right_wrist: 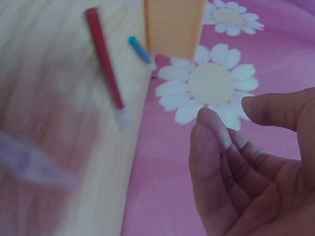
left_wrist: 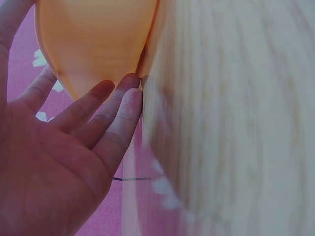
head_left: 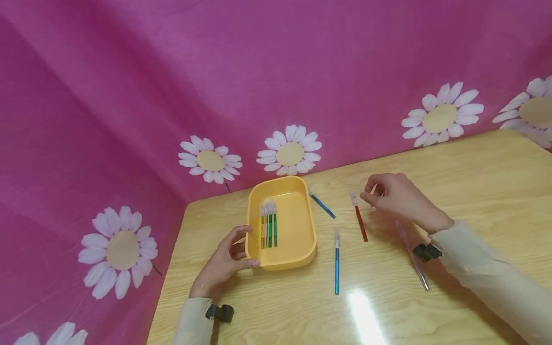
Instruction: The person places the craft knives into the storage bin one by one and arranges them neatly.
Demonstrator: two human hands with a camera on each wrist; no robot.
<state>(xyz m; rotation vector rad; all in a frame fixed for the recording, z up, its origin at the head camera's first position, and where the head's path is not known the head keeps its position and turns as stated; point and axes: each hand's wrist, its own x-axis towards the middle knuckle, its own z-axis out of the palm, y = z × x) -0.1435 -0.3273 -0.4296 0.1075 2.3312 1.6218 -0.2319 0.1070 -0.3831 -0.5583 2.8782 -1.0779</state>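
Note:
A yellow tray on the wooden table holds several pens side by side along its left half. My left hand rests at the tray's near-left corner. In the left wrist view its straight fingers touch the tray wall. My right hand hovers just right of the white cap of a red pen. It holds nothing, and in the right wrist view its fingers are loosely curled. That view also shows the red pen lying apart from the hand.
A blue pen lies in front of the tray, and another blue pen lies by its far-right corner. A pale purple pen lies under my right wrist. Pink daisy-print cloth walls the table's back and left edges.

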